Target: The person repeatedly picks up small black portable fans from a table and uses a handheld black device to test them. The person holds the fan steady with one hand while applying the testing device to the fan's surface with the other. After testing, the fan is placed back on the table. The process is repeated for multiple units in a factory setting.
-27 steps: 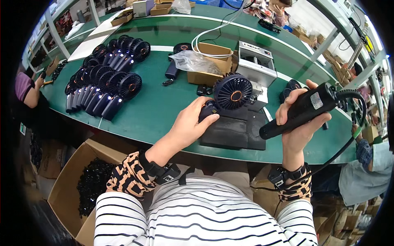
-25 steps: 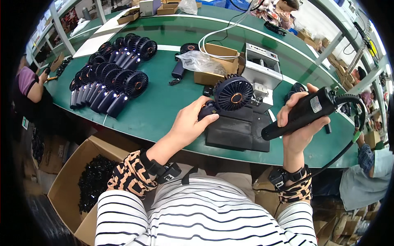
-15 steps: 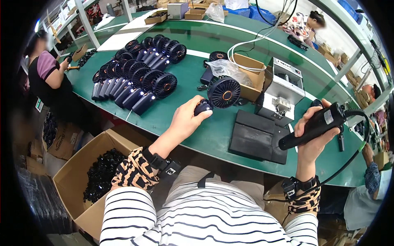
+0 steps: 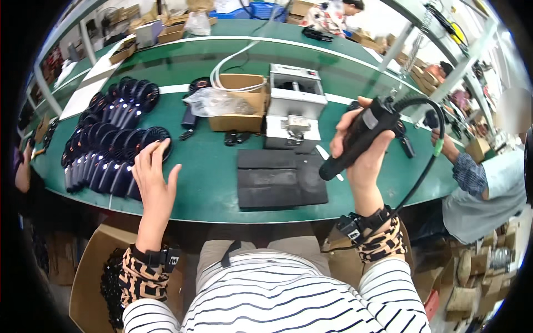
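And here's the left hand point(image 4: 154, 177) at the fans point(image 4: 105, 136), left of the black pad point(image 4: 266, 180), thumb well apart from its fingers; whether they touch a fan, one cannot tell! The right hand point(image 4: 367, 161) has its fingers clamped around 1 black power tool point(image 4: 362, 135), its tip at the pad's right edge. Behind the pad: 1 metal machine point(image 4: 300, 104).

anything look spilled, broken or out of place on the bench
Nothing looks spilled or broken. Mildly untidy: a clear plastic bag hangs over the left edge of the cardboard box, while most handheld fans lie in rows.
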The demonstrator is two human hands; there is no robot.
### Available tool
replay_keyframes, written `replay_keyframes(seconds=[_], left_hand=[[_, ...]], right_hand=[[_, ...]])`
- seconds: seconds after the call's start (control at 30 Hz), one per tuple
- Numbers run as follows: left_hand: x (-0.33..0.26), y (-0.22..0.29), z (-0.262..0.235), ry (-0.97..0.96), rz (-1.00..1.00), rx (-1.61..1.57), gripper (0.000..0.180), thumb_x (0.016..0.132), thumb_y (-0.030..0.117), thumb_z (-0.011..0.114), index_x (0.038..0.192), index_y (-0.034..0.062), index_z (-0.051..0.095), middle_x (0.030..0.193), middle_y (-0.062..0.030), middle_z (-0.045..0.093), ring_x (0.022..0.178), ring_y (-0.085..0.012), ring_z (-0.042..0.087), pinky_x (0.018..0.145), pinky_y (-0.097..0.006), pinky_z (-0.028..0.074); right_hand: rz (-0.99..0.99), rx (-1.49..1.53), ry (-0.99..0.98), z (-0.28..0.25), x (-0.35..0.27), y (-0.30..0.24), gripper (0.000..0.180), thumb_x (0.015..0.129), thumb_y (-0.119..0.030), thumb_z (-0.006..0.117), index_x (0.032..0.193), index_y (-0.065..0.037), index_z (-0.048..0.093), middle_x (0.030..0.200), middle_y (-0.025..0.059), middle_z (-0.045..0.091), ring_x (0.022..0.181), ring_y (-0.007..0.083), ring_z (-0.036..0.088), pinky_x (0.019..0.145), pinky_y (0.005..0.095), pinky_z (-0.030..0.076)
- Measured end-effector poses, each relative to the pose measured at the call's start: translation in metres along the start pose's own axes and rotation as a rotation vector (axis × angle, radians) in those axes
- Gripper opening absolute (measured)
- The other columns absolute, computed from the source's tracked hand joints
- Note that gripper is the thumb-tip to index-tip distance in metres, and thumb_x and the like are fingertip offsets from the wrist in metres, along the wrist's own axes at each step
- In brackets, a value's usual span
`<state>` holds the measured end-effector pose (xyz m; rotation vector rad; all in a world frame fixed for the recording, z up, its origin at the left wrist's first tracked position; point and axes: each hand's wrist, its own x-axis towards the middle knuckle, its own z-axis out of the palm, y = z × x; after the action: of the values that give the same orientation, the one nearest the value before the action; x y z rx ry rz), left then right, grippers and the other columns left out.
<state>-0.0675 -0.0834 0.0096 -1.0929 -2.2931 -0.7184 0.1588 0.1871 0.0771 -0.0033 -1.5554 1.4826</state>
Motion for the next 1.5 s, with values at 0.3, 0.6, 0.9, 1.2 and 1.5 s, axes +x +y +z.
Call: replay_keyframes(seconds=[0.3,0.6,0.9,1.2,1.5], left_hand=[[0.032,0.24,0.109,-0.701,0.81,-0.686,0.035,0.086,0.023,0.066,0.117,0.0085,0.06,0.114,-0.0086,0.056,0.099,-0.0294,0.059,0.084,-0.041,0.046],[0.053,0.381,0.224,-0.705,0.794,-0.466,0.061,0.083,0.045,0.066,0.133,0.0167,0.05,0.121,-0.0071,0.052,0.103,-0.0274,0.061,0.084,-0.046,0.045],[0.051,0.326,0.177,-0.627,0.701,-0.184,0.032,0.079,0.009,0.06,0.11,0.0075,0.055,0.118,-0.0146,0.047,0.1,-0.0342,0.056,0.082,-0.044,0.047],[0.049,0.225,0.082,-0.247,0.677,-0.821,0.024,0.073,0.001,0.068,0.092,0.0079,0.055,0.123,-0.0114,0.055,0.102,-0.0308,0.055,0.088,-0.04,0.047],[0.015,0.092,0.07,-0.625,0.522,-0.828,0.03,0.074,0.011,0.076,0.098,0.0091,0.059,0.122,-0.0108,0.059,0.113,-0.0308,0.054,0.094,-0.041,0.043]], right_hand=[[-0.051,-0.369,0.068,-0.088,0.021,-0.062,0.089,0.088,-0.073,0.037,0.142,-0.004,0.027,0.094,0.0092,0.05,0.056,0.0139,0.052,0.05,0.0279,0.045],[-0.007,-0.445,0.066,-0.126,-0.003,-0.054,0.086,0.088,-0.075,0.034,0.128,0.001,0.04,0.096,0.0105,0.051,0.058,0.0168,0.056,0.052,0.0283,0.047],[-0.029,-0.416,0.085,-0.129,-0.007,-0.059,0.087,0.09,-0.072,0.035,0.145,-0.004,0.028,0.096,0.0117,0.053,0.056,0.0147,0.054,0.052,0.0277,0.046],[-0.135,-0.44,0.18,-0.1,0.008,-0.07,0.086,0.089,-0.071,0.04,0.135,0.002,0.039,0.087,0.0095,0.056,0.052,0.01,0.053,0.046,0.0206,0.041],[-0.02,-0.211,0.014,-0.039,0.029,-0.027,0.089,0.086,-0.074,0.039,0.138,-0.003,0.034,0.088,0.0078,0.055,0.053,0.0116,0.053,0.046,0.0244,0.045]])
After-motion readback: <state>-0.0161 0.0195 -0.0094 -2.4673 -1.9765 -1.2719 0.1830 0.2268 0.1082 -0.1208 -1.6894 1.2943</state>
